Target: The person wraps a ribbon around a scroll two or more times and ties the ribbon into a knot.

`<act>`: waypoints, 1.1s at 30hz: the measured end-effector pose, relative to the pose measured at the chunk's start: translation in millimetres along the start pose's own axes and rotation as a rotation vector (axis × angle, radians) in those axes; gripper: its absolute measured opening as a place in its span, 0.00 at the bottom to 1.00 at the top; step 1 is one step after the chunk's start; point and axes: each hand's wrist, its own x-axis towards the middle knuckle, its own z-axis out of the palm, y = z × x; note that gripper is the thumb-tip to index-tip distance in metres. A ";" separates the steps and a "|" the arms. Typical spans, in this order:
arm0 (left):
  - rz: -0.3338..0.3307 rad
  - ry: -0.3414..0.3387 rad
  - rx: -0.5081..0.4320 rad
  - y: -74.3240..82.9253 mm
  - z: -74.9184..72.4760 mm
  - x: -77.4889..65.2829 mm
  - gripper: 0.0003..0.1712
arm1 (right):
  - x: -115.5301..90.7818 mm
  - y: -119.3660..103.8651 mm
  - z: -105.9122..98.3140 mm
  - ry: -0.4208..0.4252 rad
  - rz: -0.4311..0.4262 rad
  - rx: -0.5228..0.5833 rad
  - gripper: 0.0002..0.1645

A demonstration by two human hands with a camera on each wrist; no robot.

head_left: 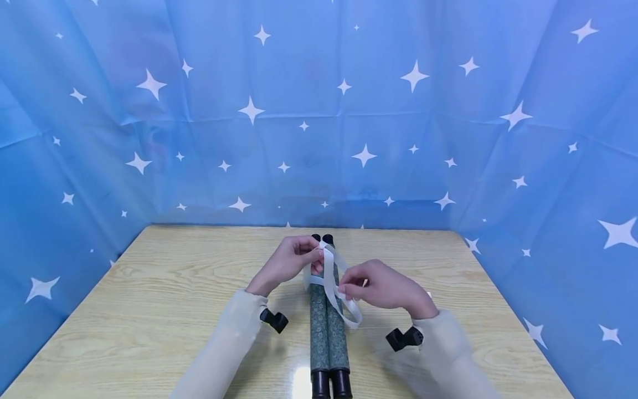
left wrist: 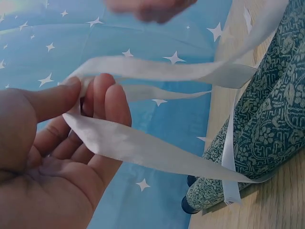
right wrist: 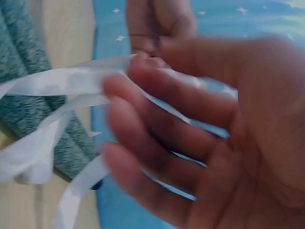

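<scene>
Two rollers of a scroll (head_left: 319, 327) lie side by side on the table, covered in green patterned cloth with dark end knobs. A white ribbon (left wrist: 143, 150) runs round them near the far end and rises in loops. My left hand (head_left: 294, 257) pinches it between thumb and fingertips above the left roller. On the right, my right hand (head_left: 386, 285) hovers beside the rollers with loosely bent fingers (right wrist: 131, 124), close to a hanging loop of the ribbon. Seen in the left wrist view, its blurred fingertips stand apart from the ribbon.
The wooden table (head_left: 174, 310) extends to both sides of the scroll. Behind it and at its sides hangs a blue cloth (head_left: 299, 166) with white stars. A small black camera sits on each wrist, over cream sleeves (head_left: 224, 338).
</scene>
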 end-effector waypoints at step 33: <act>0.058 -0.097 0.072 0.8 0.5 -1.2 0.08 | 22.4 17.7 31.0 0.272 0.173 0.237 0.16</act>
